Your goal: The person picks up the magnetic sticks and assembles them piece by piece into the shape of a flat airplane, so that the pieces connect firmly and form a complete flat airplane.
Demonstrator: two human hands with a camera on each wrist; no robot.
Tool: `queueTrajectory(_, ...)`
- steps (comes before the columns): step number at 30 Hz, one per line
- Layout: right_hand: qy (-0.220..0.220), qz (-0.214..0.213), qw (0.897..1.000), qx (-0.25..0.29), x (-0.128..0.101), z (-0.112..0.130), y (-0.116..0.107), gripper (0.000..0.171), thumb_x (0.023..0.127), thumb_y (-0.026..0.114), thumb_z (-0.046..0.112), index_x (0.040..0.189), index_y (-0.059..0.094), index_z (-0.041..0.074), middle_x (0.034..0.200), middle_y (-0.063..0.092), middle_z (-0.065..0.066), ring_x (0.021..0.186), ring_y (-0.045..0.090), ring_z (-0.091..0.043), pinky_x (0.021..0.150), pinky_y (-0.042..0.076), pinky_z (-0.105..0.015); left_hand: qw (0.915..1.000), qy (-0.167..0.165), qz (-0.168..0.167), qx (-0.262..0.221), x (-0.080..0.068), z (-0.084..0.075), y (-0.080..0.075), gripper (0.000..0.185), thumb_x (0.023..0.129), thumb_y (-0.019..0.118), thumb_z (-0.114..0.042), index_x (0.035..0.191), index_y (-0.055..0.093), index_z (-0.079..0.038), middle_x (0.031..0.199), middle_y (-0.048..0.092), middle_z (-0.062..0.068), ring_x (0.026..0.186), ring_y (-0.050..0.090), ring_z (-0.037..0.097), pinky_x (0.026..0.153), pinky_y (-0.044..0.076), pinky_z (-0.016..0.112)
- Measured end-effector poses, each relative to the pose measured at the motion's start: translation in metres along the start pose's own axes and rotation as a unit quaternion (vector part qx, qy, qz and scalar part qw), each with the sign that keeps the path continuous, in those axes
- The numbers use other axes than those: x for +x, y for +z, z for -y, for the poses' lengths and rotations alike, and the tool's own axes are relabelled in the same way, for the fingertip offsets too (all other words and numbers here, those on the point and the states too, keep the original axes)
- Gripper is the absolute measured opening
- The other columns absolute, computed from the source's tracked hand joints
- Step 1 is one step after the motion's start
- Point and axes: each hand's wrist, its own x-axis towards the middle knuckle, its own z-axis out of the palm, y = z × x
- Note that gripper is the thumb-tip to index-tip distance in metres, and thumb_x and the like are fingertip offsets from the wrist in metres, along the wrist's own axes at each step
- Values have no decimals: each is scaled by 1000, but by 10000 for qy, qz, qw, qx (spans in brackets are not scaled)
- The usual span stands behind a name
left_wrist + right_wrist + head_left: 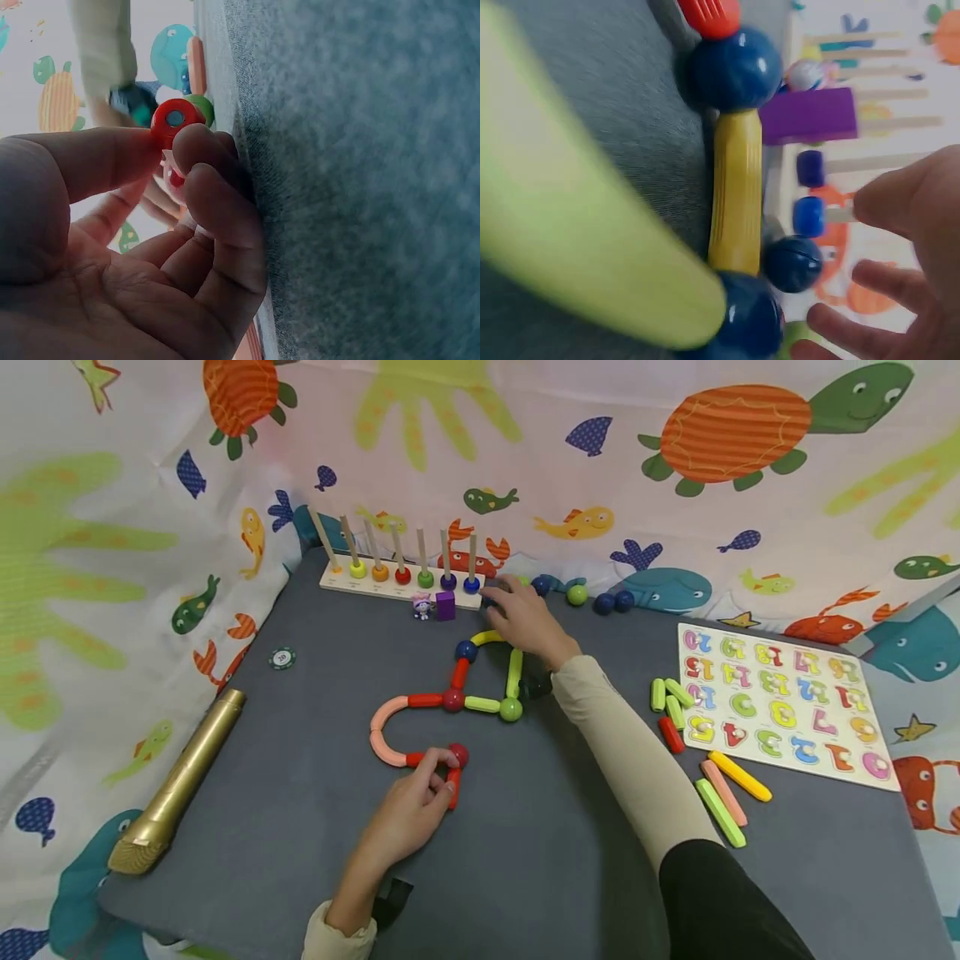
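Low in the head view, my left hand (408, 814) pinches a red stick (454, 789) just below a red ball (459, 754). The stick's round end, with a grey disc in it, faces the left wrist camera beside the thumb. My right hand (525, 620) reaches to the back of the table with fingers spread, close over a dark blue ball (793, 262). Below it lies a loop of sticks and balls: a yellow curved stick (737, 195), a blue ball (467, 650), a red ball (453, 700) and a green ball (511, 709). Pink curved sticks (386, 747) bend toward my left hand.
A peg board (345, 581) stands at the back left, a purple block (446, 606) and small figure (422, 607) before it. Loose balls (603, 603) line the back. Several sticks (720, 810) and a number puzzle (780, 702) lie right. Left are a golden tube (183, 777) and chip (282, 658).
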Motion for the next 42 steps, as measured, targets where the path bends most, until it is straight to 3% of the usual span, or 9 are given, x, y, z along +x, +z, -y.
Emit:
queueTrajectory(5,277,166,9994,-76,13,-17,7,37,105,55,5,140,67,-1,149,54,-25,140,48,-40,118,38,-52,9997,186,154,25,3,0,8,19,107,59,-5,117,72,-16,75,55,-6,56,45,11,58,41,29)
queueTrajectory(11,554,-698,9897,1121,-34,-9,-6,31,100,65,1,131,70,1,128,66,-19,108,59,-34,92,50,-48,9977,212,408,-497,4,-1,10,13,107,63,-9,113,74,-14,80,58,-2,58,49,12,60,43,28)
queueTrajectory(14,374,-260,9803,1922,-74,10,-13,33,101,73,11,132,67,3,124,68,-15,97,61,-29,82,51,-44,9955,191,505,-779,4,0,9,9,106,67,-12,114,73,-12,83,60,1,61,52,13,63,45,27)
queueTrajectory(19,53,960,9482,3027,-140,47,2,33,99,80,17,123,61,4,104,68,-10,81,63,-24,71,52,-36,9927,-50,421,-1130,2,1,0,9,106,68,-11,114,71,-10,87,65,3,67,59,19,67,49,29)
queueTrajectory(27,-871,1796,9290,3117,-196,93,52,30,96,84,25,91,58,13,72,57,9,61,55,-7,58,43,-25,9897,-328,347,-1348,10,2,-12,13,106,67,-12,119,67,-9,85,72,4,73,66,25,71,52,33)
queueTrajectory(32,-953,1441,9357,3076,-203,112,76,40,100,80,27,73,53,18,61,52,14,53,54,-1,51,39,-22,9888,-469,255,-1397,13,1,-13,13,105,70,-15,117,68,-9,83,74,4,73,66,23,70,51,33)
queueTrajectory(38,-861,1044,9437,3017,-204,110,79,41,104,75,27,71,52,19,59,54,16,51,55,0,48,41,-22,9888,-636,238,-1326,13,3,-11,13,104,71,-14,114,66,-9,88,75,3,76,66,21,73,50,33)
queueTrajectory(40,-924,834,9516,2810,-201,101,73,42,106,72,28,70,52,19,59,49,16,50,50,-2,48,39,-23,9888,-680,253,-1306,12,2,-10,13,103,72,-14,113,65,-8,88,74,2,75,65,20,73,49,33)
queueTrajectory(42,-875,201,9674,2368,-195,88,64,39,107,70,26,72,55,18,61,48,11,52,48,-6,49,38,-27,9889,-724,261,-1274,11,3,-8,14,103,72,-14,114,65,-8,89,73,2,75,65,20,74,48,33)
